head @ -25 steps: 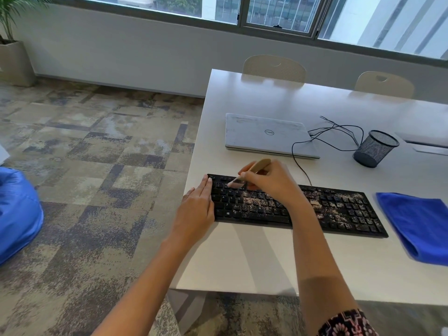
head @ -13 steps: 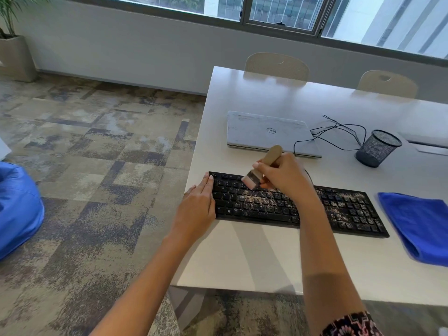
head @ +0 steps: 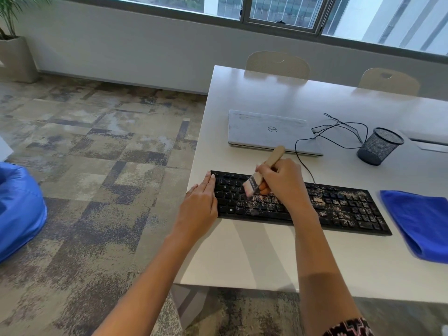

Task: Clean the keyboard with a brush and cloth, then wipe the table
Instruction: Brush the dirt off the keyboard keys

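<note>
Right hand (head: 281,183) closed around wooden brush (head: 263,173), bristles down on left keys of black keyboard (head: 339,209) at table (head: 266,258) centre, crumbs across its keys. Left hand (head: 200,204) flat, open, holding nothing, pressed at keyboard's 9 o'clock end. Blue cloth (head: 419,221) at its 3 o'clock, near, untouched

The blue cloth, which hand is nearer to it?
Right. The right hand holds the brush mid-keyboard, while the left hand rests at the keyboard's far end from the blue cloth.

Dell logo on laptop (head: 271,132)
</note>
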The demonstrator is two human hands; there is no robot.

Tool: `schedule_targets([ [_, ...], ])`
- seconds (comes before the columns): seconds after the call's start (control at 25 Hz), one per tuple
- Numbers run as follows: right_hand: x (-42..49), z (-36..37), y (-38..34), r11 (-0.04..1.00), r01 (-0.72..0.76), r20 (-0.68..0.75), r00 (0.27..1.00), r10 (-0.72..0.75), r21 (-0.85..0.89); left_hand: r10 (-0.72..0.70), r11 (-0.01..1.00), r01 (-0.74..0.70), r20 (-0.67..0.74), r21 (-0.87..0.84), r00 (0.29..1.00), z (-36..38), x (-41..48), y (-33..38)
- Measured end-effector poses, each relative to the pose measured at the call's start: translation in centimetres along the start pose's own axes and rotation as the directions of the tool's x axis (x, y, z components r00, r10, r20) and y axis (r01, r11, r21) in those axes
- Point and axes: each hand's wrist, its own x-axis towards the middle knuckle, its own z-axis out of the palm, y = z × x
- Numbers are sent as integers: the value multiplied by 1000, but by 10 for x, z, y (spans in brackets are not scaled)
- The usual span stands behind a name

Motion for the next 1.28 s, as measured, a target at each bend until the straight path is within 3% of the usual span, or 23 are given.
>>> schedule_targets([
  [0.12, 1, 7, 0, 999, 44, -84, 996, -44, 1, 3, 1000, -3, -1, 0, 1000, 0, -1, 0],
  [0.4, -9, 3, 1, 993, 34, 71, 997, -26, -116, 7, 1000, -7, -2, -3, 1000, 2, 0, -1],
  [0.72, -9, 23, -12, 983, 167, 21, 986, -165, -77, 7, 1000, -7, -2, -10, 1000, 0, -1, -1],
  [0.96, -10, 16, -6, 980, 112, 127, 988, -92, -162, 8, 1000, -8, 5, -3, 1000, 0, 0, 0],
  [1.12, -7, 14, -11, 990, 103, 64, 993, -97, -99, 6, 1000, -6, 9, -1, 1000, 1, 0, -1],
  [1.28, -7, 28, -16, 977, 200, 21, 980, -199, -79, 1, 1000, 0, 5, -5, 1000, 2, 1, -1],
])
